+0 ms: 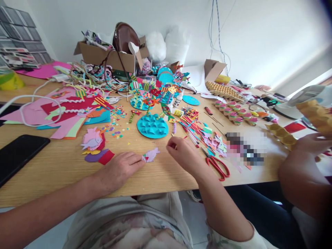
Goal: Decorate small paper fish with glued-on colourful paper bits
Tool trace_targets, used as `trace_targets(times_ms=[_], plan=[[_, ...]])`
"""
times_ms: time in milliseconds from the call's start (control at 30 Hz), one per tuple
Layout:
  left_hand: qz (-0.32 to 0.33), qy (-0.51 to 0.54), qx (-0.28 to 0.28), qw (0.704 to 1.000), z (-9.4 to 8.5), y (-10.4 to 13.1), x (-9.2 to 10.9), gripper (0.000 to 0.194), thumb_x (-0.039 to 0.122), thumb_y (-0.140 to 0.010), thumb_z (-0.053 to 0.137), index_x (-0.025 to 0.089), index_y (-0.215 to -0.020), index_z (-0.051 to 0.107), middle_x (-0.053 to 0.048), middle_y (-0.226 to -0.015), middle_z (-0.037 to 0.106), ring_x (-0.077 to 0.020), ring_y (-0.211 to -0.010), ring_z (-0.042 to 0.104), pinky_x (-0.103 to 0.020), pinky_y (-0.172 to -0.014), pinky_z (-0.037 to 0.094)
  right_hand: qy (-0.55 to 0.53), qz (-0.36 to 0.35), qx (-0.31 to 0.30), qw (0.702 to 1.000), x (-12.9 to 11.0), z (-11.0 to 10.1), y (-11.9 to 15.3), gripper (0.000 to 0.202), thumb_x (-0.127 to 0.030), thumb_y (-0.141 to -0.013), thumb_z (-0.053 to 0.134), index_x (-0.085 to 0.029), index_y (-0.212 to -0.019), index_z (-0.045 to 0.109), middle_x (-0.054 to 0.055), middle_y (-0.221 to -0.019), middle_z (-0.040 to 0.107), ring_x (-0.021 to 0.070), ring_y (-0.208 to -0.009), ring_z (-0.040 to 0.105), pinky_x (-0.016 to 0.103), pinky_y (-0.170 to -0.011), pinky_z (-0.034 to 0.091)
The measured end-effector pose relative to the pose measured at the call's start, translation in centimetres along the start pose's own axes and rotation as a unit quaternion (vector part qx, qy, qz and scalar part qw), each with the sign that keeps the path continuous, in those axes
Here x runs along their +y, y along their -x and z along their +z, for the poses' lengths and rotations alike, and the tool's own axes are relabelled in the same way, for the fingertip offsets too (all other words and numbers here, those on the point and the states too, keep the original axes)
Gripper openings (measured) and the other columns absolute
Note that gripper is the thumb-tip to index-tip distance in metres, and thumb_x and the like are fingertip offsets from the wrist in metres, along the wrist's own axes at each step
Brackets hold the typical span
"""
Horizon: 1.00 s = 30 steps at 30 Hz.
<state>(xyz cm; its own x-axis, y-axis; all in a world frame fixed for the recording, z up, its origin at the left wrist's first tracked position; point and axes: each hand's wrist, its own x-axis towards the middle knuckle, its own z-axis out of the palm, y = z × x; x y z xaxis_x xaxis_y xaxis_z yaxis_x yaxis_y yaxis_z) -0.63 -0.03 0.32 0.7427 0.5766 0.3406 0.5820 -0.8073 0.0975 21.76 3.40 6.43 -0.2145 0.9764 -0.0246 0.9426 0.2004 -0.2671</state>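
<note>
My left hand (121, 173) lies flat on the wooden table with its fingers stretched out. Its fingertips press on the tail end of a lilac paper fish (153, 155), which has small coloured bits stuck on it. To the right of the fish my right hand (183, 154) is lifted a little, fingers curled together; whatever they may hold is hidden. Red-handled scissors (218, 167) rest beside my right forearm. A pile of paper fish cut-outs (93, 140) lies left of my left hand. Beyond both hands stands a round blue egg-tray base (152, 126).
Paper scraps (214, 142) and thin paper strips (186, 126) lie at right, glue bottles (178, 99) behind. A black phone (22, 155) is at left, near coloured paper sheets (64, 110). At far right a co-worker's arm (298, 169) holds an egg-carton piece (315, 116).
</note>
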Motion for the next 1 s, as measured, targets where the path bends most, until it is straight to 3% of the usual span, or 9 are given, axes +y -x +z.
trace_targets(times_ms=[133, 233, 533, 733, 833, 900, 933, 967, 1000], plan=[[-0.003, 0.022, -0.014, 1.000, -0.3, -0.1, -0.2, 0.035, 0.008, -0.088, 0.028, 0.015, -0.108, 0.055, -0.008, -0.104, 0.060, -0.0194, -0.094, 0.053, -0.035, -0.080, 0.046, 0.116, 0.106, -0.002, 0.988, 3.3, -0.5, 1.5, 0.018, -0.027, -0.081, 0.044, -0.019, -0.081, 0.060, 0.006, -0.078, 0.066, 0.0186, -0.073, 0.058, 0.026, -0.055, 0.029], [-0.002, 0.054, -0.027, 0.998, -0.7, -0.4, -0.4, 0.039, 0.003, -0.082, 0.030, 0.016, -0.108, 0.056, -0.007, -0.104, 0.061, -0.0176, -0.095, 0.054, -0.032, -0.083, 0.046, 0.154, 0.143, -0.029, 0.977, 4.6, -0.1, 2.2, 0.021, -0.028, -0.083, 0.041, -0.017, -0.083, 0.059, 0.009, -0.086, 0.065, 0.0200, -0.076, 0.060, 0.026, -0.054, 0.030], [0.003, 0.072, -0.016, 0.997, -1.0, -0.6, -0.5, 0.038, 0.002, -0.080, 0.032, 0.016, -0.101, 0.059, -0.007, -0.101, 0.062, -0.0168, -0.093, 0.055, -0.029, -0.082, 0.046, 0.160, 0.156, -0.029, 0.974, 4.5, 0.8, 2.2, 0.021, -0.020, -0.083, 0.039, -0.016, -0.080, 0.059, 0.011, -0.083, 0.067, 0.0218, -0.078, 0.062, 0.027, -0.052, 0.029], [-0.007, 0.095, 0.004, 0.995, -0.9, -0.1, -0.7, 0.037, 0.005, -0.082, 0.032, 0.017, -0.102, 0.059, -0.006, -0.103, 0.062, -0.0156, -0.095, 0.055, -0.027, -0.083, 0.046, 0.125, 0.184, 0.051, 0.974, 5.3, -0.4, 3.5, 0.018, -0.024, -0.082, 0.040, -0.018, -0.075, 0.056, 0.007, -0.072, 0.064, 0.0198, -0.067, 0.058, 0.027, -0.052, 0.028], [-0.040, 0.166, 0.022, 0.985, -1.5, -0.3, -0.6, 0.032, 0.009, -0.084, 0.035, 0.018, -0.099, 0.062, -0.006, -0.102, 0.063, -0.0151, -0.095, 0.056, -0.026, -0.082, 0.046, 0.035, 0.178, 0.095, 0.979, 5.3, -1.5, 4.9, 0.014, -0.025, -0.079, 0.044, -0.020, -0.069, 0.053, 0.001, -0.060, 0.058, 0.0154, -0.058, 0.052, 0.025, -0.052, 0.029], [-0.103, 0.263, 0.028, 0.959, -2.1, -0.8, 0.0, 0.026, 0.016, -0.085, 0.039, 0.019, -0.095, 0.063, -0.005, -0.096, 0.064, -0.0151, -0.089, 0.058, -0.025, -0.077, 0.047, -0.083, 0.144, 0.109, 0.980, 4.7, -2.1, 6.0, 0.014, -0.026, -0.079, 0.046, -0.020, -0.068, 0.051, -0.002, -0.056, 0.052, 0.0122, -0.053, 0.046, 0.023, -0.051, 0.029], [-0.150, 0.328, 0.025, 0.932, -2.4, -1.2, 0.6, 0.023, 0.020, -0.084, 0.043, 0.019, -0.094, 0.064, -0.004, -0.091, 0.064, -0.0148, -0.084, 0.058, -0.025, -0.072, 0.048, -0.152, 0.119, 0.101, 0.976, 4.2, -2.2, 6.5, 0.015, -0.028, -0.080, 0.046, -0.020, -0.067, 0.050, -0.003, -0.053, 0.048, 0.0113, -0.050, 0.043, 0.023, -0.049, 0.029], [-0.204, 0.401, 0.017, 0.893, -2.7, -1.5, 1.4, 0.021, 0.024, -0.083, 0.047, 0.020, -0.094, 0.064, -0.002, -0.085, 0.063, -0.0141, -0.078, 0.058, -0.023, -0.065, 0.047, -0.225, 0.089, 0.072, 0.968, 3.5, -2.1, 7.0, 0.017, -0.029, -0.080, 0.045, -0.020, -0.067, 0.050, -0.003, -0.053, 0.046, 0.0106, -0.049, 0.041, 0.022, -0.046, 0.028], [-0.260, 0.492, 0.012, 0.831, -2.9, -1.9, 2.4, 0.023, 0.028, -0.080, 0.051, 0.019, -0.098, 0.063, -0.001, -0.077, 0.061, -0.0121, -0.066, 0.056, -0.020, -0.055, 0.045, -0.303, 0.058, 0.037, 0.950, 2.8, -1.8, 7.5, 0.016, -0.029, -0.080, 0.045, -0.019, -0.068, 0.050, -0.003, -0.055, 0.046, 0.0101, -0.050, 0.041, 0.021, -0.046, 0.029]])
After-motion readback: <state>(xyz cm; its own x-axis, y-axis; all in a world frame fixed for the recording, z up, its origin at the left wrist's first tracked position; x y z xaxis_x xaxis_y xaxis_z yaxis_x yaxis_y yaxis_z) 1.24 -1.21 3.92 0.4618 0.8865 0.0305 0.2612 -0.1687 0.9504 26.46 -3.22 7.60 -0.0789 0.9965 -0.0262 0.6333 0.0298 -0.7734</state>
